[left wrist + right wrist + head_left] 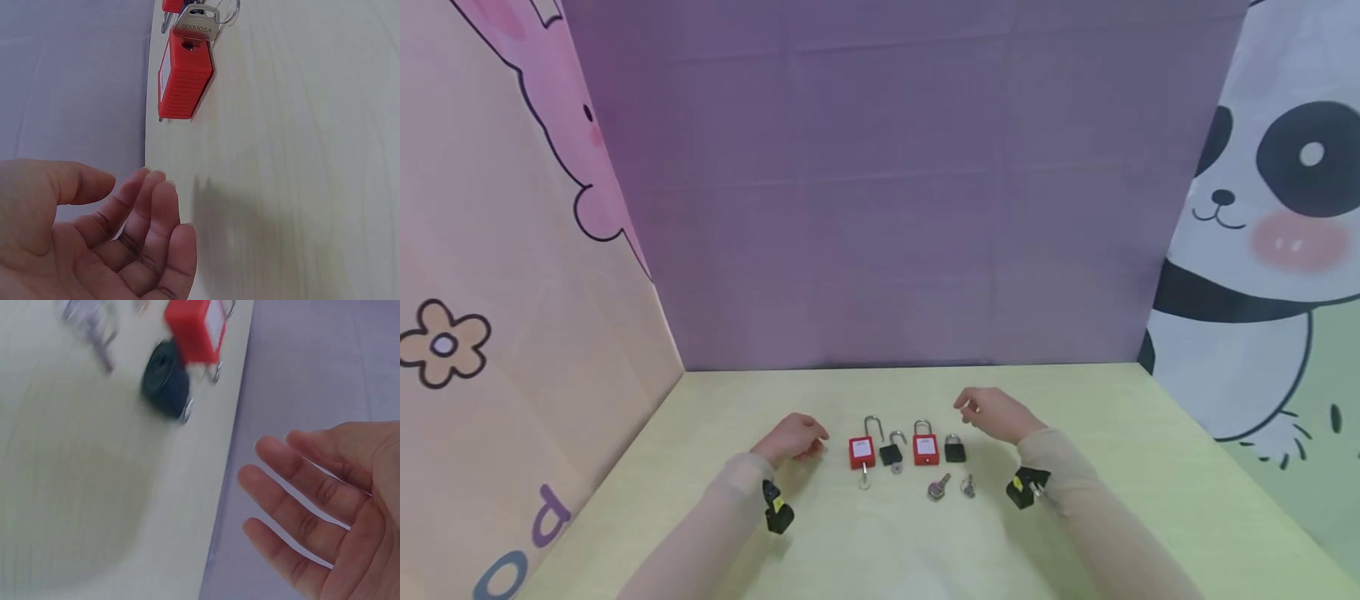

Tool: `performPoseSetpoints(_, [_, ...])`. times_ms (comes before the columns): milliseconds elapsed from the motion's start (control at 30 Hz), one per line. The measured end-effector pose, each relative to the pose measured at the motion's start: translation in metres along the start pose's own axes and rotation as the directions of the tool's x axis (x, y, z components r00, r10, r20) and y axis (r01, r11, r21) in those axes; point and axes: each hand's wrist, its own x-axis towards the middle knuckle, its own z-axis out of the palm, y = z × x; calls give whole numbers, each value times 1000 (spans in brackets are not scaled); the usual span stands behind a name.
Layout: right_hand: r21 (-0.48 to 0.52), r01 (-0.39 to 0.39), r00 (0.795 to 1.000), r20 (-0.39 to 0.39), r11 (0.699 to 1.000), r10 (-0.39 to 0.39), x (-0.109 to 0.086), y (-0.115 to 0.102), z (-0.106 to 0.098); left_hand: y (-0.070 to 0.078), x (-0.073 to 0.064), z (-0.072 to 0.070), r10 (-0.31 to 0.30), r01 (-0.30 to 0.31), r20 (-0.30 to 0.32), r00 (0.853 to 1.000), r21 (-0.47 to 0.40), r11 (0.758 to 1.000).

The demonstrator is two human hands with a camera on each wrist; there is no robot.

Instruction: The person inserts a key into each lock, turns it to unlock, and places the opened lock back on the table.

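Four padlocks would be overcounting in words, so several padlocks lie in a row on the table. The left red padlock [862,452] has its shackle raised and a key [199,26] in it. Beside it is a black padlock [891,455] with its shackle swung out. Further right lie another red padlock [926,450] and a black padlock [955,451], shackles down. Two sets of keys, one left [937,487] and one right [968,487], lie in front of these. My left hand [793,437] hovers left of the row, fingers loosely bent, holding nothing. Empty too, my right hand [996,412] is above and right of the row.
The pale wooden table [880,550] meets a purple cloth backdrop [880,208] at its far edge. Printed side walls stand left and right, one with a panda [1247,333]. Each wrist wears a small black camera.
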Motion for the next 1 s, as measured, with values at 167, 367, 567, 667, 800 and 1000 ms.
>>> performPoseSetpoints(167, [-4, -50, 998, 33, 999, 50, -4, 16, 0, -1, 0, 0, 1, -1, -3, 1000, -6, 1000])
performPoseSetpoints(367, [-13, -81, 994, 78, 997, 81, -10, 23, 1, 0, 1, 2, 9, -9, -3, 1000, 2, 1000])
performPoseSetpoints(567, [-14, -74, 992, 99, 997, 75, -11, 24, 4, 23, -3, 16, 91, -92, 22, 996, 26, 995])
performPoseSetpoints(667, [-18, -74, 992, 103, 997, 76, -10, 23, 6, 45, -9, 35, 158, -161, 73, 985, 34, 986])
performPoseSetpoints(800, [-26, -77, 992, 102, 997, 79, -8, 24, 9, 70, -20, 72, 238, -259, 152, 959, 141, 956])
performPoseSetpoints(1000, [-20, -62, 993, 100, 998, 64, -7, 20, 10, 83, -30, 124, 267, -337, 208, 941, 521, 784])
